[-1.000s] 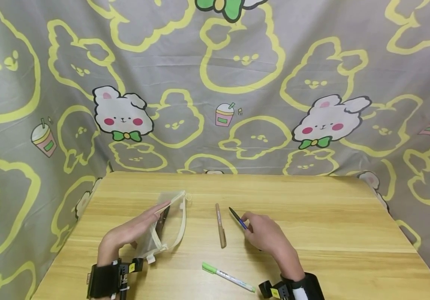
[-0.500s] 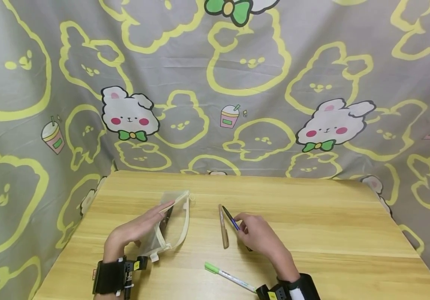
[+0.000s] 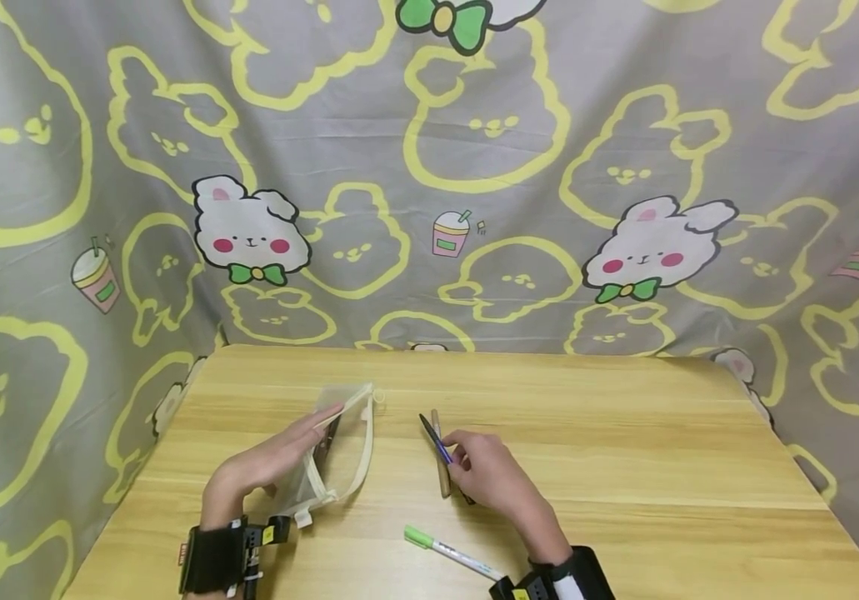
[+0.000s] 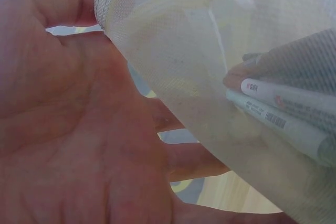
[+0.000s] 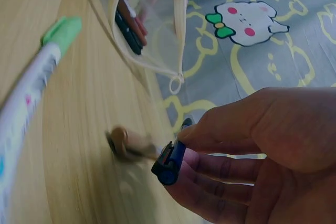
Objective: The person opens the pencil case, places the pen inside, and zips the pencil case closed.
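Note:
My left hand [image 3: 272, 458] rests against the side of a translucent mesh zip pouch [image 4: 173, 61], its fingers long and straight. The pouch tilts on the table with its mouth parted to the right, and several pens [image 4: 294, 98] lie inside. My right hand [image 3: 496, 475] pinches a blue-and-black pen [image 3: 442, 454] between thumb and fingers; its clip end [image 5: 170, 169] faces the right wrist camera. Beneath it, a brown pen [image 3: 444, 483] lies on the table, and the held pen crosses over it in the head view.
A light-green-capped marker [image 3: 419, 537] lies on the table near the right wrist. The wood-grain table [image 3: 661, 467] is bordered at the back and sides by a grey cartoon-print cloth [image 3: 369, 150]. Black wrist straps [image 3: 212, 558] carry the cameras.
My right hand has moved left with the blue-and-black pen, from beside the brown pen to over it. The left hand and pouch stay in place.

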Action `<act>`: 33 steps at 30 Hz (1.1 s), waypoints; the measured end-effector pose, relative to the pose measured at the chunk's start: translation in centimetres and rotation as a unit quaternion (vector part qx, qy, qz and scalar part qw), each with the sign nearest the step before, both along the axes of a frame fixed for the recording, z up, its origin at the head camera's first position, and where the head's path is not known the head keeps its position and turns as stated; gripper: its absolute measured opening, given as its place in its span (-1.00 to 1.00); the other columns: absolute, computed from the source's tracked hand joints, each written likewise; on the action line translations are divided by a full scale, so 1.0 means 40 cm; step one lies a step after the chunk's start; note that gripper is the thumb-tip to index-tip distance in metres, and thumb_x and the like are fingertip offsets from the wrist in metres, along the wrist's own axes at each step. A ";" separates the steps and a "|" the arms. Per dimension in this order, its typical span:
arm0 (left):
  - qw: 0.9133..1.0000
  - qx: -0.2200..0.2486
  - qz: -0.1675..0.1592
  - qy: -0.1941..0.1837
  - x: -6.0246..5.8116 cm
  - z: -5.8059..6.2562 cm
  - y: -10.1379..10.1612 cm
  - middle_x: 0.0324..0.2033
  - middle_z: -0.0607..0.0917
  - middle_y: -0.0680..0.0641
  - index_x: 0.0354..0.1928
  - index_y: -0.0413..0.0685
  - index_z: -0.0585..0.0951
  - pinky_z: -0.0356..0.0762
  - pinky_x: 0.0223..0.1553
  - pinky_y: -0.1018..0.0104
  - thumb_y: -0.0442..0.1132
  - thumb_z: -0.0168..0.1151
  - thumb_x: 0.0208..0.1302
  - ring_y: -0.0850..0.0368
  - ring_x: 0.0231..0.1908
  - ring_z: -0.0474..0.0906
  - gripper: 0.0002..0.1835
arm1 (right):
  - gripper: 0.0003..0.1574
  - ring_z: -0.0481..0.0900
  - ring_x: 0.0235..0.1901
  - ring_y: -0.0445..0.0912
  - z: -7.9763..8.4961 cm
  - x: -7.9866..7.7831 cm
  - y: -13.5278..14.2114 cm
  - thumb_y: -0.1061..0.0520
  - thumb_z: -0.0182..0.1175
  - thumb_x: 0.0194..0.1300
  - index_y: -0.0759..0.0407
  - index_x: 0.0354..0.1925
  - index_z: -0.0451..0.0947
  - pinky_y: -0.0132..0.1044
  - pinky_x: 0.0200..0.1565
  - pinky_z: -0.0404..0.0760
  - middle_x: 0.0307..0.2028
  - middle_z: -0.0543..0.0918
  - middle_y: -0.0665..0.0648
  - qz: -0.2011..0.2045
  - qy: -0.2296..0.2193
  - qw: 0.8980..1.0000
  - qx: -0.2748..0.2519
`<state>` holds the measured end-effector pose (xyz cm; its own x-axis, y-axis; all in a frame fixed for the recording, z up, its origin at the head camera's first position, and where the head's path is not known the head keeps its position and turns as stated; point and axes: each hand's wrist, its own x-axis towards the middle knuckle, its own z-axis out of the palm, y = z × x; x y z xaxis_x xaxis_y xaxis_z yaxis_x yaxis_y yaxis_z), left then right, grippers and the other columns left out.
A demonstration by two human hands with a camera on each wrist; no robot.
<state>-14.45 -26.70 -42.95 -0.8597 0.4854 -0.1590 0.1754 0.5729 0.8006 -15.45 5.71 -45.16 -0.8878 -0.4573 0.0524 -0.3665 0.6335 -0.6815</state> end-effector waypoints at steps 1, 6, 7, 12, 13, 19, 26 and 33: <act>1.000 0.000 0.000 0.001 0.000 0.000 -0.001 0.49 -0.11 -0.43 0.56 -0.20 -0.06 -0.24 0.22 -0.59 -0.19 -0.44 0.64 -0.46 0.41 -0.26 -0.45 | -0.62 0.53 -0.50 -0.20 0.000 0.000 -0.010 0.39 0.23 0.17 0.39 0.00 0.61 -0.40 -0.55 0.59 -0.42 0.67 0.11 0.003 -0.001 1.000 -0.005; 1.000 -0.004 -0.001 0.006 0.001 -0.005 -0.007 0.48 -0.11 -0.43 0.56 -0.19 -0.05 -0.24 0.17 -0.64 -0.17 -0.45 0.64 -0.48 0.41 -0.26 -0.45 | -0.61 0.53 -0.49 -0.21 -0.002 0.000 -0.063 0.38 0.23 0.15 0.40 -0.01 0.62 -0.40 -0.51 0.61 -0.43 0.66 0.09 0.016 0.000 1.000 -0.015; 1.000 -0.005 -0.001 0.007 0.001 -0.005 -0.008 0.48 -0.10 -0.43 0.56 -0.18 -0.05 -0.23 0.17 -0.64 -0.17 -0.45 0.64 -0.48 0.41 -0.26 -0.45 | -0.61 0.53 -0.49 -0.21 -0.003 0.000 -0.074 0.39 0.23 0.14 0.39 -0.01 0.62 -0.40 -0.50 0.61 -0.44 0.65 0.08 0.017 -0.001 1.000 -0.017; 1.000 -0.007 0.002 0.005 0.002 -0.004 -0.009 0.49 -0.10 -0.42 0.56 -0.18 -0.05 -0.24 0.19 -0.62 -0.19 -0.43 0.64 -0.46 0.41 -0.26 -0.45 | -0.60 0.60 -0.43 -0.18 -0.016 -0.003 -0.128 0.36 0.22 0.15 0.38 0.01 0.62 -0.37 -0.39 0.66 -0.40 0.68 0.10 0.020 -0.012 0.999 -0.039; 1.000 -0.008 0.001 0.007 0.002 -0.002 -0.010 0.48 -0.10 -0.43 0.56 -0.19 -0.04 -0.24 0.19 -0.62 -0.19 -0.43 0.64 -0.47 0.41 -0.26 -0.45 | -0.60 0.62 -0.41 -0.17 -0.018 -0.005 -0.139 0.36 0.22 0.16 0.38 0.01 0.62 -0.36 -0.36 0.67 -0.39 0.69 0.10 0.021 -0.013 0.999 -0.046; 1.000 -0.004 -0.010 0.022 0.003 0.006 -0.012 0.46 -0.07 -0.49 0.54 -0.24 -0.02 -0.16 0.13 -0.67 -0.18 -0.42 0.64 -0.54 0.38 -0.22 -0.45 | -0.59 0.64 -0.48 -0.20 -0.023 -0.017 -0.200 0.32 0.20 0.21 0.39 0.05 0.61 -0.39 -0.46 0.66 -0.38 0.69 0.09 0.017 -0.046 0.994 -0.096; 1.000 -0.003 -0.013 0.016 0.000 0.007 -0.007 0.46 -0.09 -0.49 0.55 -0.22 -0.03 -0.16 0.11 -0.69 -0.14 -0.42 0.64 -0.54 0.38 -0.23 -0.44 | -0.53 0.63 -0.68 -0.17 -0.024 -0.041 -0.266 0.33 0.19 0.20 0.43 0.11 0.56 -0.42 -0.63 0.58 -0.46 0.70 0.06 -0.034 -0.107 0.983 -0.144; 1.000 0.003 -0.007 0.009 -0.006 -0.001 -0.005 0.47 -0.08 -0.46 0.55 -0.20 -0.02 -0.18 0.19 -0.61 -0.18 -0.45 0.65 -0.48 0.40 -0.21 -0.46 | -0.57 0.72 -0.30 0.00 -0.036 -0.051 -0.303 0.39 0.21 0.22 0.47 0.08 0.55 -0.20 -0.31 0.76 -0.14 0.71 0.31 -0.025 -0.187 0.956 -0.226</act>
<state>-14.68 -26.89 -42.97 -0.8551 0.4989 -0.1411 0.1980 0.5658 0.8004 -17.50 -6.40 -46.62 -0.9034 -0.4191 -0.0908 -0.0208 0.2542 -0.9669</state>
